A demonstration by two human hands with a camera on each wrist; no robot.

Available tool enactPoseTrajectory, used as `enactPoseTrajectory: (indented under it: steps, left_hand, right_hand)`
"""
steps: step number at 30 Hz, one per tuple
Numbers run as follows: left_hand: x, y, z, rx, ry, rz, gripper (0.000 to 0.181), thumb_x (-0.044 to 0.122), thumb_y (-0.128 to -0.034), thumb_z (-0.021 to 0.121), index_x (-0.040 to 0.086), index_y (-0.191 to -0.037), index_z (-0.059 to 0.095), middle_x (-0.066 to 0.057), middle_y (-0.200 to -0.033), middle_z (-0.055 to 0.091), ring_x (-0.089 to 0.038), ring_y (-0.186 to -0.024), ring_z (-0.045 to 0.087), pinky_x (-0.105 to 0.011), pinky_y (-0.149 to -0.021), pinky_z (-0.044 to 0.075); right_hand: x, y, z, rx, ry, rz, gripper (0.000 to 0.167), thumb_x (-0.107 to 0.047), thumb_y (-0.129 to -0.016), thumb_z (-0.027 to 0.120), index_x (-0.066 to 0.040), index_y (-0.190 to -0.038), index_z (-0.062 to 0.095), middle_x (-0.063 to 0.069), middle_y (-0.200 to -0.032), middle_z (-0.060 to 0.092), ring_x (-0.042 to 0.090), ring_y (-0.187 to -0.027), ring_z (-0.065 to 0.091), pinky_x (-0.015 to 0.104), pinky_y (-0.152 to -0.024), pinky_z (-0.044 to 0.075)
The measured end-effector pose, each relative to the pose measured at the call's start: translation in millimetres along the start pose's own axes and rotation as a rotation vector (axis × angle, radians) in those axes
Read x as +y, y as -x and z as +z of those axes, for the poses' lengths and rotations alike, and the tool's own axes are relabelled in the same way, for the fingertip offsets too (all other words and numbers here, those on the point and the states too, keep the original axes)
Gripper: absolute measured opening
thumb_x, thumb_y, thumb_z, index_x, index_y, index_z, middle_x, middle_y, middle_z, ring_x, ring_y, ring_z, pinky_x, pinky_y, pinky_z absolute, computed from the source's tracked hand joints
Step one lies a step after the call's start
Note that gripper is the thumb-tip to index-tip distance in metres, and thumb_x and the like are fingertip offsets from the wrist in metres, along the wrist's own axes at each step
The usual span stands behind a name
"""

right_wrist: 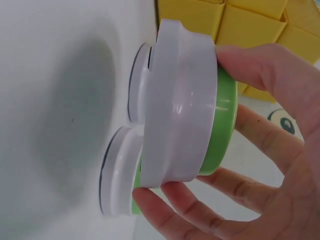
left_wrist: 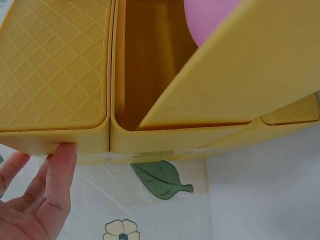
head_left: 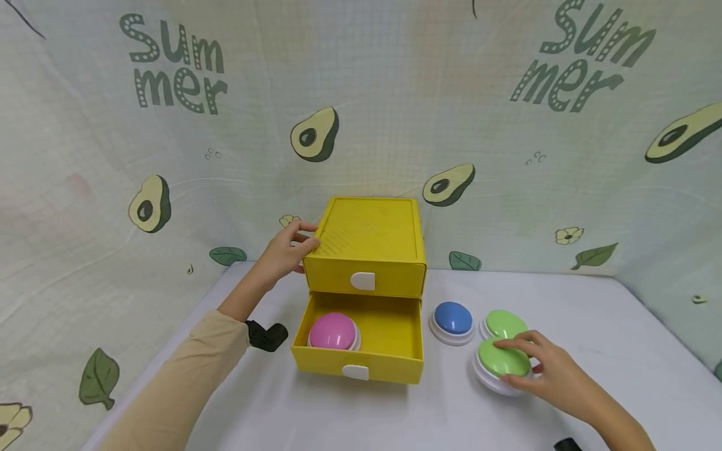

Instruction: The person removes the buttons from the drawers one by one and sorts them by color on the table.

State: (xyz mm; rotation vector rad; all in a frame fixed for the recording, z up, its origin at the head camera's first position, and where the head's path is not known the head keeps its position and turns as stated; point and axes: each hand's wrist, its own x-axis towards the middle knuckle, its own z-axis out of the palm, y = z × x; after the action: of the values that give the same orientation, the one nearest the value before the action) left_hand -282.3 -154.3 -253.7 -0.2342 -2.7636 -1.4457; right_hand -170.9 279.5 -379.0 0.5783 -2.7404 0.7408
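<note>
One green-topped button (head_left: pixel 504 360) is held just above the worktop (head_left: pixel 445 416), green dome up and white base down; it is round, its short axis running near upright from base to dome. The right hand (head_left: pixel 553 374) has it in a curled grip, spread to the button's width. Just beyond stand a second green button (head_left: pixel 506 321) and a blue button (head_left: pixel 454 317). Left of these, a yellow drawer box (head_left: pixel 369 232) faces the person, its lower drawer (head_left: pixel 389 371) pulled out, holding a pink button (head_left: pixel 334 332). The left hand (head_left: pixel 286 252) has a loose grip, fingers touching the box's left side.
</note>
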Motion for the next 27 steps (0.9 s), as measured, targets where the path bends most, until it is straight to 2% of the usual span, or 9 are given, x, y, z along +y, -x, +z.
enactPoseTrajectory:
  steps: [6, 16, 20, 27]
  left_hand:
    - [-0.6, -0.6, 0.1, 0.001, -0.003, 0.01, 0.042, 0.03, -0.0941, 0.051, 0.015, -0.132, 0.042, -0.017, -0.127, 0.049, -0.033, -0.101, 0.058, -0.037, -0.074, 0.057]
    - [-0.3, -1.1, 1.3, 0.001, -0.006, 0.01, 0.042, 0.03, -0.0942, 0.05, 0.015, -0.132, 0.042, -0.017, -0.127, 0.049, -0.033, -0.102, 0.058, -0.037, -0.074, 0.057]
    - [0.4, -1.1, 1.7, 0.005, -0.009, 0.004, 0.041, 0.03, -0.0942, 0.05, 0.016, -0.132, 0.042, -0.016, -0.127, 0.049, -0.033, -0.102, 0.058, -0.037, -0.074, 0.057]
    - [0.0, 0.1, 1.1, -0.005, -0.001, 0.012, 0.043, 0.031, -0.0946, 0.05, 0.015, -0.133, 0.041, -0.017, -0.129, 0.048, -0.033, -0.104, 0.058, -0.038, -0.075, 0.057]
  right_hand:
    - [13, 5.4, 3, -0.023, -0.015, 0.008, 0.047, -0.025, -0.067, 0.082, -0.013, -0.108, 0.065, 0.002, -0.1, 0.055, -0.006, -0.081, 0.047, 0.019, -0.057, 0.046]
    - [23, 7.8, 4, -0.08, -0.024, 0.091, 0.049, -0.031, -0.068, 0.08, -0.013, -0.111, 0.064, 0.003, -0.102, 0.056, -0.005, -0.08, 0.046, 0.02, -0.061, 0.048]
    - [27, 8.6, 4, -0.094, -0.021, 0.088, 0.051, -0.032, -0.068, 0.08, -0.013, -0.112, 0.063, 0.002, -0.102, 0.056, -0.006, -0.079, 0.045, 0.021, -0.062, 0.049]
    - [32, 9.8, 2, -0.18, -0.013, 0.078, 0.059, -0.035, -0.07, 0.078, -0.01, -0.119, 0.057, 0.007, -0.106, 0.054, -0.003, -0.079, 0.046, 0.023, -0.066, 0.05]
